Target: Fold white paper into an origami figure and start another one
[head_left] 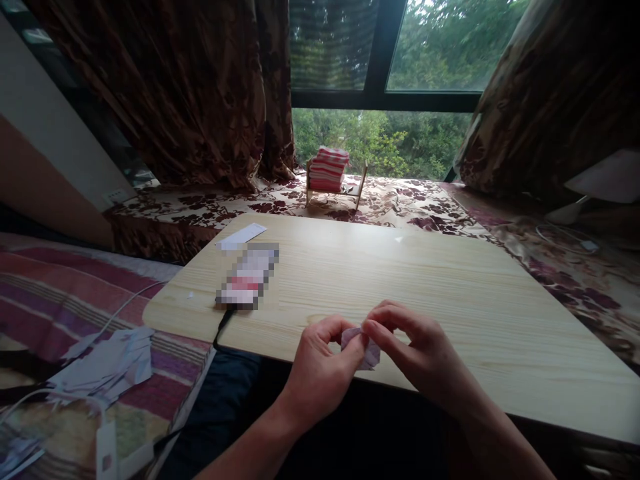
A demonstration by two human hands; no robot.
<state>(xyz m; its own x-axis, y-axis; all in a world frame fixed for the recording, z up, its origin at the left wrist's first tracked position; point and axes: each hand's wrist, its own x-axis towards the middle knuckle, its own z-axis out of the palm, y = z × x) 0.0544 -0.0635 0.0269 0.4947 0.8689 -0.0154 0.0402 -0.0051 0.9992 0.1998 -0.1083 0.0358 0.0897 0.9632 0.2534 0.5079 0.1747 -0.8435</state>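
Between my two hands, over the near edge of the pale wooden table (430,293), is a small folded piece of paper (371,358), whitish with a faint purple tint. My left hand (327,357) is closed, its thumb and fingers pinching the paper from the left. At the paper's upper right corner, my right hand (413,340) holds thumb and index fingertips together in a pinch. Fingers cover part of the paper, so its full shape is hidden. A blurred-out phone-like device (249,277) with a black cable lies on the table to the left.
A white paper strip (243,236) lies behind the device. On the striped bedspread (175,357) at left sit a heap of paper scraps (110,363) and a white power strip (106,450). A small rack with folded red-and-white cloths (329,170) stands on the window ledge.
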